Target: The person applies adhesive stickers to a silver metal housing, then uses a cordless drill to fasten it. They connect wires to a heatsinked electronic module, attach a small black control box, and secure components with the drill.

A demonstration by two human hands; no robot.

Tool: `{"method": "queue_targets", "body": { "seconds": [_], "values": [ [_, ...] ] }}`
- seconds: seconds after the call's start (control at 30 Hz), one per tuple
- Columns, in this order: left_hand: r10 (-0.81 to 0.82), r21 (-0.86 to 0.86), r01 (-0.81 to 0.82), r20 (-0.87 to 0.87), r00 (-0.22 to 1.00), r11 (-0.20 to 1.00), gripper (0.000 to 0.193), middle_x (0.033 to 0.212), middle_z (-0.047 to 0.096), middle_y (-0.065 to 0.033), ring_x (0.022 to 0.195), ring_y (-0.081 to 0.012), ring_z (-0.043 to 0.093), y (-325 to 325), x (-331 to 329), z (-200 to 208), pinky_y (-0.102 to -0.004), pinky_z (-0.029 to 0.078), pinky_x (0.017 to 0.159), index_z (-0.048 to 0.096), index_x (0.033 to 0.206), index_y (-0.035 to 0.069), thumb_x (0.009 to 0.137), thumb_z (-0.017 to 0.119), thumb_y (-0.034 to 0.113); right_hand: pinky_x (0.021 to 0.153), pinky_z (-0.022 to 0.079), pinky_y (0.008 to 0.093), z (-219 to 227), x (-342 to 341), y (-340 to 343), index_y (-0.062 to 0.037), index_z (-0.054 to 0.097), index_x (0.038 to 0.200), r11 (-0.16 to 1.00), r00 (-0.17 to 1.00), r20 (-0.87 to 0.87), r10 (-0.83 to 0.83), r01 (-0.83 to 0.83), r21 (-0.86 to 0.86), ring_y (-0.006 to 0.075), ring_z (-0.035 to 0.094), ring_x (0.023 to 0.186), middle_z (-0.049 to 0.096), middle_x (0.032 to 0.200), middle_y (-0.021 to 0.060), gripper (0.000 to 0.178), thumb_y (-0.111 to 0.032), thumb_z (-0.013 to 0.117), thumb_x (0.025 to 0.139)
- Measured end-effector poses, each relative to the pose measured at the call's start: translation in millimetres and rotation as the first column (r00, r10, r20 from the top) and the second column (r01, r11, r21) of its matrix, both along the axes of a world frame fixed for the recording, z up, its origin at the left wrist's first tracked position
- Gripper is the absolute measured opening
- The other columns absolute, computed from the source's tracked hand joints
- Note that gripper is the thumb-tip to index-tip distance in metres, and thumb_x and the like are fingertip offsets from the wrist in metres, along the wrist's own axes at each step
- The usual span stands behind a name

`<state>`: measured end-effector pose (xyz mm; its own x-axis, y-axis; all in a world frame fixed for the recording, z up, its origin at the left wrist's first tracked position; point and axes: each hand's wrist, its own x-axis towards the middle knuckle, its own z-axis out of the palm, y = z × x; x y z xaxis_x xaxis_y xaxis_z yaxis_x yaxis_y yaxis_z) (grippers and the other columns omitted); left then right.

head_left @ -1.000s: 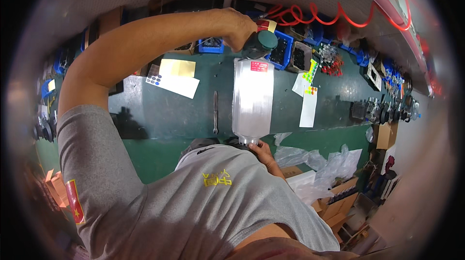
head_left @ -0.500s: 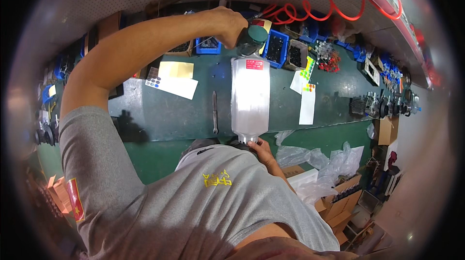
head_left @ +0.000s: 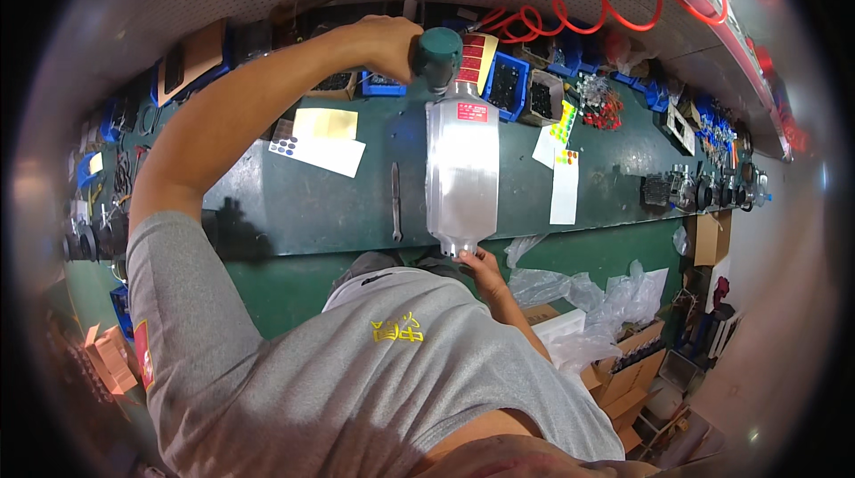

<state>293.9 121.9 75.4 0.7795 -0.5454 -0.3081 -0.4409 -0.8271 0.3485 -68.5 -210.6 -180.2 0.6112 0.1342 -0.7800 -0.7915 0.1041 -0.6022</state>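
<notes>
My left hand (head_left: pixel 389 47) is closed round the handle of a dark green power driver (head_left: pixel 438 55) at the far side of the bench. The driver stands over the far end of a silver metal housing (head_left: pixel 464 166), by its left edge, and its tip is hidden. The housing lies lengthwise toward me, with a red label near its far end. At the near end, over the bench edge, my right hand (head_left: pixel 482 269) grips the narrow neck, thumb on top and other fingers mostly hidden. An open-ended wrench (head_left: pixel 396 202) lies left of the housing.
Blue bins (head_left: pixel 506 86) of small dark parts stand behind the housing. Paper sheets and sticker sheets (head_left: pixel 316 148) lie on both sides. A red coiled hose (head_left: pixel 614 19) hangs at the back right. Plastic bags (head_left: pixel 570 291) and cartons (head_left: pixel 628 375) sit below the bench at right.
My left hand has moved the driver left, from over the middle of the housing's far end to its left side. The housing's near neck has shifted slightly left, with my right hand still on it.
</notes>
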Motion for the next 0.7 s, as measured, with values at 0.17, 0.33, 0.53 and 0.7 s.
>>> {"method": "queue_targets", "body": {
  "seconds": [0.17, 0.33, 0.53, 0.7],
  "values": [
    [0.135, -0.121, -0.137, -0.024, 0.991, 0.983, 0.068, 0.115, 0.073, -0.0150, 0.103, -0.0344, 0.070, 22, -32, 5, -0.0433, 0.055, 0.093, 0.069, 0.123, 0.014, 0.063, 0.088, 0.038, 0.093, 0.047, 0.0371, -4, -4, -4, -0.0051, 0.065, 0.127, 1.000, 1.000, 0.012, 0.004, -0.004, -0.014, 0.0174, 0.066, 0.110, 0.069, 0.119, 0.0048, 0.056, -0.041, 0.080, 0.087],
    [0.371, -0.292, -0.363, -0.029, 0.928, 0.885, 0.062, 0.121, 0.071, -0.0169, 0.110, -0.0352, 0.068, 45, -100, -17, -0.0430, 0.053, 0.098, 0.070, 0.122, 0.012, 0.069, 0.087, 0.040, 0.087, 0.047, 0.0337, -10, -5, -8, -0.0071, 0.069, 0.119, 1.000, 1.000, 0.001, 0.012, -0.012, -0.023, 0.0130, 0.066, 0.103, 0.072, 0.109, 0.0020, 0.047, -0.040, 0.080, 0.087],
    [0.265, -0.434, -0.236, 0.006, 0.964, 0.870, 0.051, 0.108, 0.072, -0.0169, 0.104, -0.0363, 0.069, 89, -183, -148, -0.0417, 0.055, 0.091, 0.064, 0.121, 0.009, 0.077, 0.085, 0.025, 0.081, 0.049, 0.0291, -19, -6, 0, -0.0040, 0.070, 0.116, 0.998, 0.991, 0.136, -0.007, 0.000, 0.057, 0.0146, 0.065, 0.096, 0.070, 0.102, 0.0032, 0.047, -0.040, 0.080, 0.088],
    [0.393, -0.222, -0.376, 0.035, 0.919, 0.899, 0.045, 0.114, 0.067, -0.0187, 0.111, -0.0393, 0.062, 67, -247, -241, -0.0509, 0.048, 0.092, 0.055, 0.125, 0.008, 0.081, 0.065, 0.006, 0.083, 0.051, 0.0319, 2, -11, 8, -0.0029, 0.068, 0.118, 0.995, 0.994, 0.075, -0.086, 0.081, 0.063, 0.0177, 0.066, 0.098, 0.071, 0.109, 0.0075, 0.054, -0.046, 0.079, 0.088]
  ]
}}
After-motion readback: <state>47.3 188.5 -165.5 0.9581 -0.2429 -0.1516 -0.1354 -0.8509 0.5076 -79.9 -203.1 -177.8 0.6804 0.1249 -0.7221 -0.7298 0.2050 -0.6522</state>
